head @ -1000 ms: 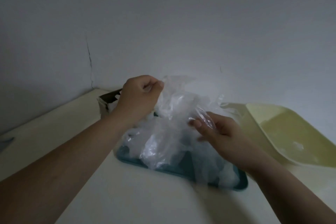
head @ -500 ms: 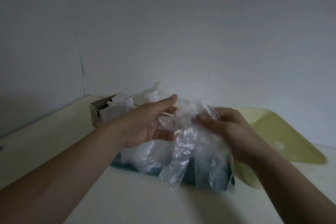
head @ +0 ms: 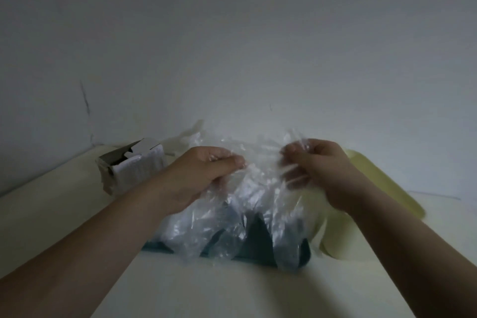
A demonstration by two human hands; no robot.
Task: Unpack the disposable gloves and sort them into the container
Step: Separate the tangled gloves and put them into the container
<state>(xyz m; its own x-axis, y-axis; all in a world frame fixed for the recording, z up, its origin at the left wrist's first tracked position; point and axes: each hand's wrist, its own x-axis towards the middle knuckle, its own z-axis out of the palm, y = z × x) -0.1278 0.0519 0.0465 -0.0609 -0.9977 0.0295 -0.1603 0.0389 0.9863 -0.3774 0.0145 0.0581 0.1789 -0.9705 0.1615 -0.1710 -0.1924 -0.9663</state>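
Both hands have spread apart now: left hand (head: 201, 175) and right hand (head: 322, 170) each pinch the crinkly clear gloves (head: 258, 162), stretched between them, hanging over the teal container (head: 255, 237) near centre.

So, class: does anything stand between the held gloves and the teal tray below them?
Nothing visible does. The left hand and right hand grip the gloves right above the teal tray, their ends hanging down over it. The box sits left, the yellow tray right, both aside.
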